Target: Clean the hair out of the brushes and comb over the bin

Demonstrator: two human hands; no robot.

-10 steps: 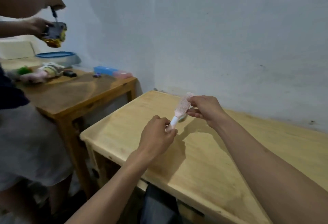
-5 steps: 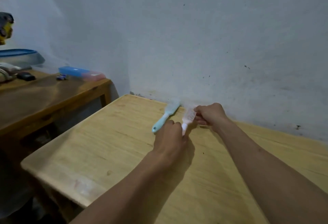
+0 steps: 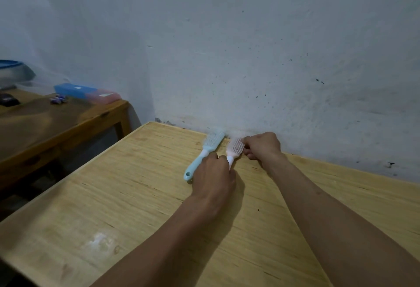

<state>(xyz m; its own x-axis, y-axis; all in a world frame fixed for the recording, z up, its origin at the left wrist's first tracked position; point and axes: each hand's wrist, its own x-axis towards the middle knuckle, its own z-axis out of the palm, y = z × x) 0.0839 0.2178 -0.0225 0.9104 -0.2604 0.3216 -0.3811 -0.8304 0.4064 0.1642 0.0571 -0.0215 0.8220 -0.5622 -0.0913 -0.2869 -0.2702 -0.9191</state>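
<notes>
Pink brush lies beside blue brush against the wall.

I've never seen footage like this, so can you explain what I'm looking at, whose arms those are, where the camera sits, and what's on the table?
There is no machine here. The camera is worn on a person's head and looks forward and down, so the two bare arms reaching in from the bottom are that person's own. The left hand grips the white handle of a pink hairbrush, and the right hand holds its bristle head. A blue hairbrush lies beside it on the pale wooden table, next to the wall. No bin shows in this view. Further left stands a darker table with a blue and pink box on it.
</notes>
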